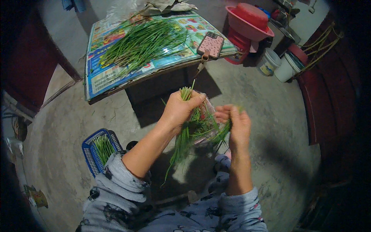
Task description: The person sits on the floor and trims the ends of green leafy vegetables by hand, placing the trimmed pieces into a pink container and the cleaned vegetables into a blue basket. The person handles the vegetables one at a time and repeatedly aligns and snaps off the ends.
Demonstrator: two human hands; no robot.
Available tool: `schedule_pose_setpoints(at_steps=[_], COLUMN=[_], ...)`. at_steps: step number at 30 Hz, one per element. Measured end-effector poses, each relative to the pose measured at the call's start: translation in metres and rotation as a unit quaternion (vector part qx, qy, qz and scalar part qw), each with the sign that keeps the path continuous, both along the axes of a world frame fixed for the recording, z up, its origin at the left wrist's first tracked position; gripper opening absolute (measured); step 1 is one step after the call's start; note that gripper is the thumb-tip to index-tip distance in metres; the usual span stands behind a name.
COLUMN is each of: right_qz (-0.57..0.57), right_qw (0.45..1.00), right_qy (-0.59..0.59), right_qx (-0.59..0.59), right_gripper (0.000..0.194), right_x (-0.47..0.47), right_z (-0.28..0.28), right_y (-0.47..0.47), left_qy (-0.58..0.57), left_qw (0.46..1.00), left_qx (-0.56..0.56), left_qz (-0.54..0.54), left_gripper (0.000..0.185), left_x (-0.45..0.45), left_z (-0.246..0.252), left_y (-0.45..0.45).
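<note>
My left hand [181, 107] is closed around a bunch of long thin greens, probably chives [180, 145]. Their pale cut ends stick up above the fist, and the green leaves hang below it. To the right, my right hand [236, 124] is blurred, its fingers curled on a few green strands [222, 134] that droop beneath them. Under and between the hands is a clear plastic bag or container [210, 108] with loose green scraps; its shape is partly hidden.
A low table [101, 84] with a printed cover bears a heap of chives [145, 43] and a phone [211, 45] in a pink case. On the floor at left, a blue plastic basket [87, 148] holds more stalks. Red basins [246, 20] and buckets [269, 62] stand at back right.
</note>
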State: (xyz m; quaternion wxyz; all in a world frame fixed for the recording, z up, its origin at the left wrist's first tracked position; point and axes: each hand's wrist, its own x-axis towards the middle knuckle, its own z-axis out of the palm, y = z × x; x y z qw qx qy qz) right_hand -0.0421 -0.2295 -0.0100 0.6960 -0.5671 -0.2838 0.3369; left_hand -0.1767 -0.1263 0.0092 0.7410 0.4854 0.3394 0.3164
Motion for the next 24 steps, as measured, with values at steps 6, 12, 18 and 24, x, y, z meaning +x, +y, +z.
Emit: schedule_pose_setpoints(at_steps=[6,12,18,24], right_qz=[-0.236,-0.167,-0.002,0.024], right_qw=[0.924,0.934,0.946,0.951], right_qy=[-0.296,-0.315,-0.307,-0.291], right_qx=[-0.059,-0.012,-0.102,-0.104], right_gripper=[0.024,0.013,0.014,0.012], right_x=[0.064,0.04,-0.018,-0.023], right_z=[0.007,0.011,0.008,0.004], right_y=[-0.023,-0.02,-0.007,-0.005], left_qy=[0.007,0.005,-0.019,-0.034], left_qw=[0.999,0.997,0.998,0.999], left_qx=[0.028,0.051,0.021,-0.012], left_qz=[0.046,0.057,0.054,0.032], left_gripper=[0.016,0.017,0.017,0.019], left_x=[-0.006,-0.007,-0.002,0.001], left_z=[-0.001,-0.007,-0.003,-0.001], left_y=[0.008,0.011,0.003,-0.002])
